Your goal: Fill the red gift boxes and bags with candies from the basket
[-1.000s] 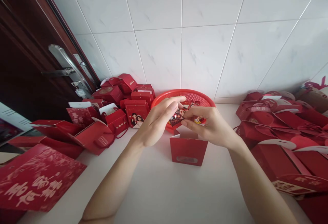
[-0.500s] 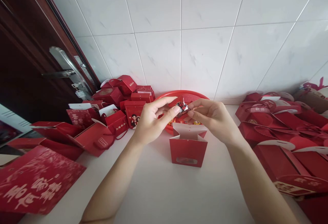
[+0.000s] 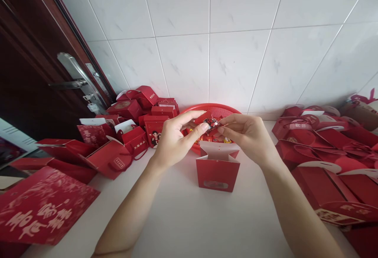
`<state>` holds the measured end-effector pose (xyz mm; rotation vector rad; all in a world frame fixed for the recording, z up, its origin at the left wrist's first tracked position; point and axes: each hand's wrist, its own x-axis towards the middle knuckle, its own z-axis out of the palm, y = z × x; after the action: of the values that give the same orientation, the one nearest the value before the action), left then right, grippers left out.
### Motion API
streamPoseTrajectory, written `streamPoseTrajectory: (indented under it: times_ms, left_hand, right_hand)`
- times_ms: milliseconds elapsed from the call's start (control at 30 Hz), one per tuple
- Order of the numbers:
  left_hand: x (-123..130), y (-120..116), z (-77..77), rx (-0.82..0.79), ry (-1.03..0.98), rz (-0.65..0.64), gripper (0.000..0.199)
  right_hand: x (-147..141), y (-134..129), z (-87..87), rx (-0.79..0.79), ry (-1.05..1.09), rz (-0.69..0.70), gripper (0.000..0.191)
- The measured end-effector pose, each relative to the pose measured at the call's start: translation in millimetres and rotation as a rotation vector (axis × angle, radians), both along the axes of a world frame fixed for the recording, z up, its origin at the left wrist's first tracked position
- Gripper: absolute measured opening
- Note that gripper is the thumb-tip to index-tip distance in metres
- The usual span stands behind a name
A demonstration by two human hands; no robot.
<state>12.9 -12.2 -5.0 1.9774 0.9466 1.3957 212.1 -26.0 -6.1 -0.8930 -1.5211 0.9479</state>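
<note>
Between my two hands is a wrapped candy (image 3: 211,123) in a shiny dark wrapper with red and white print. My left hand (image 3: 180,134) pinches its left side between thumb and fingers. The fingertips of my right hand (image 3: 243,132) grip the wrapper's right end. Just below and nearer to me, a red paper gift box (image 3: 217,175) stands upright on the white tabletop, its top open and a small clear window low on its front. Behind the hands sits a red plastic basket (image 3: 224,110) with several colourful wrapped sweets in it, partly hidden by my hands and the box.
Several red gift boxes (image 3: 109,155) crowd the left side, near a dark door with a metal handle (image 3: 71,83). More red boxes (image 3: 313,183) are packed along the right. A white tiled wall (image 3: 183,6) rises behind the basket.
The candy's wrapper has shifted slightly between my fingers, and its shiny end now lies lower. Both hands stay almost in the same place, and the box has not moved.
</note>
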Motion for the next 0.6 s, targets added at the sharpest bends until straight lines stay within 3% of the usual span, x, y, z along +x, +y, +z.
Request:
streamPoseTrajectory:
  times_ms: [600]
  left_hand:
    - [1.1,1.0,0.3,0.022,-0.044,0.022,0.037]
  right_hand:
    - [5.0,-3.3,6.1,0.021,-0.017,-0.038,0.005]
